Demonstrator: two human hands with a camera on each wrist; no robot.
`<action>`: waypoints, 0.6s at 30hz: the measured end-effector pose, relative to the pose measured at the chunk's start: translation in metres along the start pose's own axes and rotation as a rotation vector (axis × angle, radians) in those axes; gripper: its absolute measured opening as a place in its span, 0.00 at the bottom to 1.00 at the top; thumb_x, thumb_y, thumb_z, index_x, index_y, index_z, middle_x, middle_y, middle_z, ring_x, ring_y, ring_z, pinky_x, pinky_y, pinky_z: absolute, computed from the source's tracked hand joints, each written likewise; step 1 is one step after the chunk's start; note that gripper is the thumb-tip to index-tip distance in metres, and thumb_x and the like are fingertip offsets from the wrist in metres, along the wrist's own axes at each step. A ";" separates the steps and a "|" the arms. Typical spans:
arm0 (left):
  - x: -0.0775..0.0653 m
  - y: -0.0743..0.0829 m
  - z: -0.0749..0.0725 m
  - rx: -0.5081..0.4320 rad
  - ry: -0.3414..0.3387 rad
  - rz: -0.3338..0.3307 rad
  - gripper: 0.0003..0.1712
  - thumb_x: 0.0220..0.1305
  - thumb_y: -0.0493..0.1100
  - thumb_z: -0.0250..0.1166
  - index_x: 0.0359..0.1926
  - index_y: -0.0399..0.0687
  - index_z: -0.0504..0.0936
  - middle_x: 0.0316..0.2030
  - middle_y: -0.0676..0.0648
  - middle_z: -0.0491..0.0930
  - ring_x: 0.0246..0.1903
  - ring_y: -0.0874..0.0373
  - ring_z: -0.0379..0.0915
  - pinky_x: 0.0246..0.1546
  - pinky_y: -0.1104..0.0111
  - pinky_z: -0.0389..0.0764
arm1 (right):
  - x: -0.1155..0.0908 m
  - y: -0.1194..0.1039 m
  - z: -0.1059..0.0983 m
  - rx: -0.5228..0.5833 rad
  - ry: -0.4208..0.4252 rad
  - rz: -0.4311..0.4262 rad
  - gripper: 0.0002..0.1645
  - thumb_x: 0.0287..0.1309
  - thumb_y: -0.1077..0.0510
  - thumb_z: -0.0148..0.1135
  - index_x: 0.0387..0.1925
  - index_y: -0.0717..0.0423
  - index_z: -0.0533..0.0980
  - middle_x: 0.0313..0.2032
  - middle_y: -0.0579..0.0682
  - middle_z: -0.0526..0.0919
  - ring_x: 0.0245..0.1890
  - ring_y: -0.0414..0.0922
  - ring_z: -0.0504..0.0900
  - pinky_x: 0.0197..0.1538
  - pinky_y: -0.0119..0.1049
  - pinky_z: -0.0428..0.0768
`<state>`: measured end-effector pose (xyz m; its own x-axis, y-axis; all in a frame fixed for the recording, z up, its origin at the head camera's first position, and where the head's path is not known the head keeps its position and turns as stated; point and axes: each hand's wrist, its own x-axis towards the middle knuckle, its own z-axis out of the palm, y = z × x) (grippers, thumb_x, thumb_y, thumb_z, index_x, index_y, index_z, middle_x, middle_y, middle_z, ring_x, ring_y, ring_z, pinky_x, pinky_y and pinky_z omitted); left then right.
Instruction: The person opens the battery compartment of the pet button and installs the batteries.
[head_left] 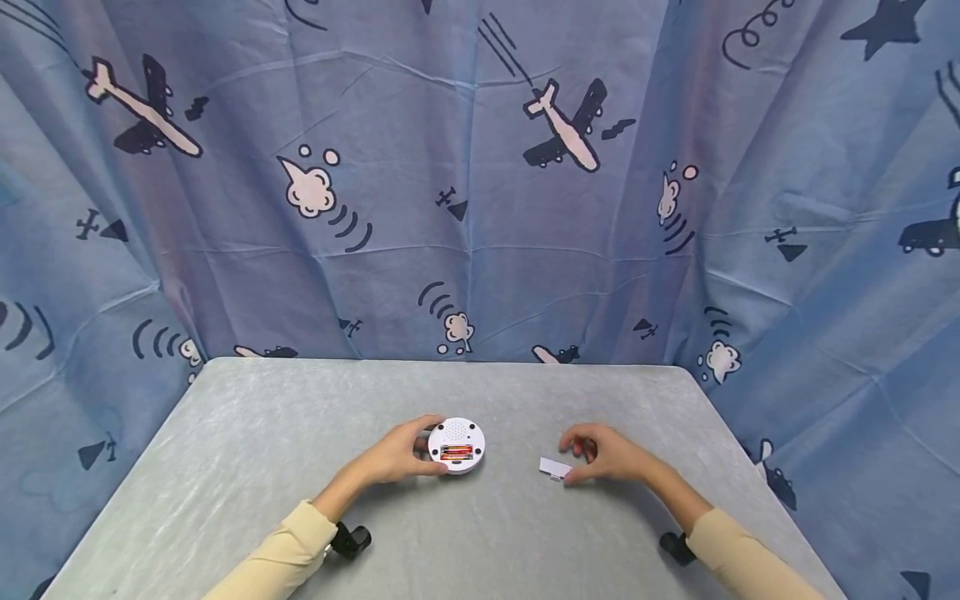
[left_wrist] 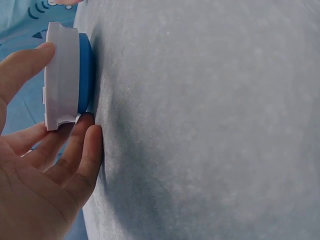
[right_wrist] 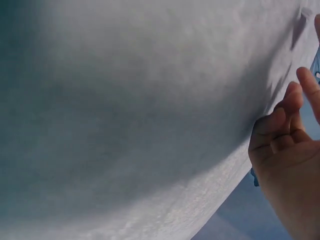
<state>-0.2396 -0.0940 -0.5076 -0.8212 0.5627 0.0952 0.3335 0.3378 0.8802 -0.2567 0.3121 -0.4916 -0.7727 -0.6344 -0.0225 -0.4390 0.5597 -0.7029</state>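
Note:
My left hand [head_left: 397, 452] grips a round white device [head_left: 469, 429] at its left edge, thumb on the near side and fingers on the far side. Its underside faces up, with speaker holes, dark feet and an uncovered compartment holding red batteries [head_left: 457, 452]. The left wrist view shows a blue lower part [left_wrist: 86, 75] against the table. To the right, a small white battery cover [head_left: 553, 467] lies on the table. My right hand [head_left: 611, 452] is beside it, thumb tip right at the cover's right end, the other fingers bent and apart from it.
A pale grey cloth-covered table [head_left: 300, 400] lies under both hands. Behind and around it hangs a blue curtain [head_left: 480, 208] printed with planes and clouds. Dark wrist cameras [head_left: 350, 542] sit at both sleeves.

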 end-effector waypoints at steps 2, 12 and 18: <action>0.000 0.000 0.000 -0.001 0.002 -0.003 0.45 0.56 0.38 0.78 0.70 0.29 0.66 0.56 0.35 0.77 0.51 0.44 0.80 0.50 0.54 0.79 | -0.003 0.000 0.002 -0.008 0.010 0.008 0.25 0.48 0.53 0.83 0.44 0.59 0.80 0.32 0.54 0.77 0.28 0.47 0.72 0.31 0.31 0.70; -0.001 0.002 0.001 -0.013 0.005 -0.011 0.45 0.56 0.37 0.78 0.70 0.28 0.65 0.57 0.33 0.76 0.53 0.42 0.79 0.51 0.52 0.79 | -0.008 -0.001 0.007 -0.033 0.037 0.028 0.22 0.47 0.55 0.83 0.42 0.57 0.82 0.30 0.53 0.77 0.28 0.45 0.72 0.30 0.31 0.69; -0.001 0.003 0.002 0.028 0.013 -0.003 0.45 0.56 0.38 0.78 0.69 0.28 0.65 0.56 0.34 0.78 0.51 0.43 0.80 0.51 0.54 0.79 | -0.008 -0.004 0.009 0.000 0.034 0.028 0.22 0.47 0.56 0.83 0.44 0.55 0.84 0.30 0.54 0.77 0.28 0.47 0.72 0.30 0.30 0.67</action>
<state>-0.2368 -0.0926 -0.5062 -0.8279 0.5522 0.0984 0.3433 0.3603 0.8674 -0.2446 0.3104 -0.4954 -0.8000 -0.5998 -0.0178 -0.4171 0.5773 -0.7020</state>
